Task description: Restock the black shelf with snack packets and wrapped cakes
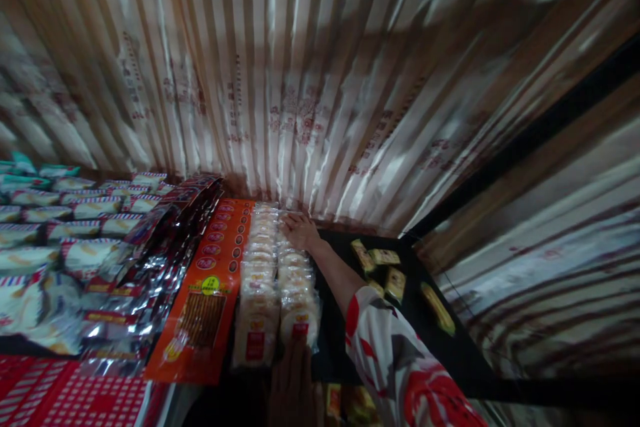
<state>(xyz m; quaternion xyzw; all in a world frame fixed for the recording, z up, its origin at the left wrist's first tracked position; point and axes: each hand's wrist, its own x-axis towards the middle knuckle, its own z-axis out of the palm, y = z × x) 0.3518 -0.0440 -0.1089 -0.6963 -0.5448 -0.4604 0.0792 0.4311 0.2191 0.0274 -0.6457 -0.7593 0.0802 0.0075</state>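
Two rows of round white rice crackers in clear wrappers lie side by side on a dark shelf: a left row point(256, 293) and a right row point(295, 273). My right hand point(300, 231) reaches to the far end of the right row, its fingers laid out over the packets there. In shadow, my left hand point(294, 377) is at the near end of the same row, with its fingers stretched out against the front packet. Left of the crackers lies a long orange snack packet point(213, 280) with thin brown sticks showing through its window.
Dark shiny packets point(150, 267) and many small white bags point(85, 253) fill the left side. A red plastic basket point(100, 393) stands at bottom left. Small yellow packets point(395, 283) lie loose on the black shelf point(345, 257). Behind hangs a pleated printed sheet point(300, 80); a dark bar point(500, 160) slants at right.
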